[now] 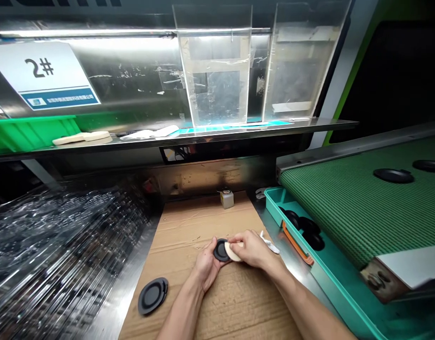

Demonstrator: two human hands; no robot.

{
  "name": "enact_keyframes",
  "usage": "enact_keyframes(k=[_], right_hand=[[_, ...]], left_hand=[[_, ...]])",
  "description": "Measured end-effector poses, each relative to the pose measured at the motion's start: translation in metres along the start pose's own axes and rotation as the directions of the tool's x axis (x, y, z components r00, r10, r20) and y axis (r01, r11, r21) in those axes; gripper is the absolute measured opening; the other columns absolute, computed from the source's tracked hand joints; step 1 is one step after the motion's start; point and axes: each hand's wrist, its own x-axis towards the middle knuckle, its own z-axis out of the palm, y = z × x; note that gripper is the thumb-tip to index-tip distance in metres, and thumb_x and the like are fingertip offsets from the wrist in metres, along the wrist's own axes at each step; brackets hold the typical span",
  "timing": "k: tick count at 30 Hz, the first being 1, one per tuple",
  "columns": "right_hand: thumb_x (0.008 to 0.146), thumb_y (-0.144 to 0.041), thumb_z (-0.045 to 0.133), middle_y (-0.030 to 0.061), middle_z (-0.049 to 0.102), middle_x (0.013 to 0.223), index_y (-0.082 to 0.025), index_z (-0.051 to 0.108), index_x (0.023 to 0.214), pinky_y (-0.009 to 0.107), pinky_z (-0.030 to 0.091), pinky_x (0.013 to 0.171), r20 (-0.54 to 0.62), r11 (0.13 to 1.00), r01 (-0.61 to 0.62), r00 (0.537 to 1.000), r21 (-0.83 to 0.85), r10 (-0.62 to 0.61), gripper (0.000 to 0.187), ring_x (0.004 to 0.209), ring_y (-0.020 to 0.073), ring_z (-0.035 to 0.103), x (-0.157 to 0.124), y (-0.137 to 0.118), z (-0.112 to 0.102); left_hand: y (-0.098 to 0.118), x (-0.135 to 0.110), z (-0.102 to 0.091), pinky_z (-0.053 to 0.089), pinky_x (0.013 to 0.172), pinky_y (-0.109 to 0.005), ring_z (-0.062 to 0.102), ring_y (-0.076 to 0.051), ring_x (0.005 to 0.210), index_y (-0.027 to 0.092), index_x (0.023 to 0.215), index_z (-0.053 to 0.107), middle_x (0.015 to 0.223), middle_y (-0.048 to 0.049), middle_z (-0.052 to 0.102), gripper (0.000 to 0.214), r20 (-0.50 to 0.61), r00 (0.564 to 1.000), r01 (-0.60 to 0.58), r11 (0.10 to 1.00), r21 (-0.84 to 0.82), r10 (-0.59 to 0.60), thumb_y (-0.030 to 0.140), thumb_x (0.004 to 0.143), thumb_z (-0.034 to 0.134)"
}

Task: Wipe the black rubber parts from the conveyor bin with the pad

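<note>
Above the cardboard (187, 224), the left hand (206, 265) is cupping a black disc (220, 250), thumb at its rim, fingers part-curled beneath. Closed in a pinch, the right hand (251, 249) is holding a cream pad (232, 255) over the disc's right side. Off left, another disc (152, 296) is lying on the cardboard.

R hand (251, 249) covers pt of pale pad (232, 252); pad in turn hides one side of blk disc (220, 250); L hand (205, 264): fingers under disc mostly hidden; glossy stack (79, 241) on L blurred, pcs can't be ID'd; sign (43, 78): fine print too small to read; green bin (33, 132) cut by L edge; far disc (430, 165) on belt (352, 198) cut by R edge
</note>
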Motion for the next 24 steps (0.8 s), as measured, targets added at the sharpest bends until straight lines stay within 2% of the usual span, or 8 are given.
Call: enact_keyframes(k=[3, 6, 8, 13, 16, 20, 24], right_hand=[[0.078, -0.033, 0.055, -0.0005, 0.073, 0.095, -0.029, 0.075, 0.098, 0.023, 0.045, 0.079, 0.034, 0.998, 0.060, 0.998, 0.017, -0.061, 0.028, 0.091, 0.0187, 0.066, -0.002, -0.003, 0.003], [0.081, -0.033, 0.052, 0.0006, 0.073, 0.098, -0.029, 0.073, 0.103, 0.025, 0.044, 0.083, -0.093, 0.999, 0.014, 0.996, -0.040, -0.017, 0.031, 0.096, 0.0193, 0.065, -0.002, -0.009, 0.010], [0.081, -0.033, 0.051, 0.0017, 0.073, 0.097, -0.029, 0.073, 0.102, 0.026, 0.044, 0.083, -0.131, 0.995, -0.029, 0.991, -0.098, 0.016, 0.031, 0.095, 0.0203, 0.066, -0.002, -0.009, 0.013], [0.075, -0.034, 0.057, 0.0003, 0.074, 0.088, -0.028, 0.076, 0.092, 0.023, 0.045, 0.072, 0.020, 0.998, -0.006, 1.000, -0.065, 0.007, 0.026, 0.083, 0.0187, 0.067, -0.004, -0.004, 0.011], [0.075, -0.035, 0.058, 0.0008, 0.074, 0.085, -0.028, 0.076, 0.092, 0.023, 0.045, 0.069, 0.018, 0.998, -0.053, 0.998, -0.041, 0.053, 0.026, 0.082, 0.0188, 0.067, -0.003, 0.001, 0.006], [0.082, -0.037, 0.053, 0.0019, 0.073, 0.093, -0.029, 0.074, 0.100, 0.024, 0.045, 0.076, -0.130, 0.997, -0.057, 0.990, -0.058, 0.049, 0.028, 0.090, 0.0196, 0.066, -0.001, 0.003, 0.010], [0.093, -0.040, 0.041, 0.0014, 0.073, 0.094, -0.035, 0.062, 0.121, 0.025, 0.045, 0.074, -0.256, 0.983, -0.015, 0.966, -0.181, -0.032, 0.035, 0.085, 0.0189, 0.067, 0.005, -0.006, 0.037]], left_hand=[[-0.001, -0.001, 0.000, 0.052, 0.085, -0.039, 0.066, -0.025, 0.093, 0.009, 0.096, 0.066, 0.098, -0.0152, 0.070, 0.025, 0.028, 0.999, -0.026, 1.000, -0.010, 0.026, 0.030, 0.085, 0.060], [-0.002, 0.000, -0.001, 0.053, 0.084, -0.039, 0.066, -0.025, 0.093, 0.009, 0.095, 0.066, 0.097, -0.0148, 0.070, 0.024, 0.023, 0.998, -0.054, 0.998, -0.032, 0.054, 0.030, 0.086, 0.060], [-0.002, 0.000, -0.002, 0.053, 0.084, -0.040, 0.066, -0.025, 0.092, 0.010, 0.094, 0.066, 0.099, -0.0145, 0.070, 0.023, 0.003, 0.999, -0.053, 0.998, -0.041, 0.053, 0.030, 0.086, 0.059], [-0.003, -0.001, 0.000, 0.052, 0.086, -0.037, 0.065, -0.025, 0.096, 0.009, 0.092, 0.067, 0.099, -0.0145, 0.070, 0.022, -0.024, 0.994, -0.104, 0.993, -0.059, 0.103, 0.029, 0.085, 0.060], [-0.004, -0.002, 0.001, 0.053, 0.086, -0.037, 0.065, -0.025, 0.097, 0.009, 0.094, 0.067, 0.100, -0.0145, 0.070, 0.023, -0.021, 0.995, -0.103, 0.994, -0.045, 0.102, 0.030, 0.085, 0.060], [-0.005, 0.000, 0.000, 0.053, 0.085, -0.040, 0.065, -0.025, 0.096, 0.009, 0.096, 0.066, 0.101, -0.0144, 0.070, 0.024, -0.037, 0.995, -0.096, 0.995, -0.019, 0.096, 0.030, 0.087, 0.058], [-0.004, 0.004, -0.001, 0.053, 0.086, -0.040, 0.065, -0.025, 0.099, 0.010, 0.099, 0.065, 0.099, -0.0139, 0.070, 0.022, -0.064, 0.994, -0.088, 0.995, -0.049, 0.085, 0.027, 0.088, 0.056]])
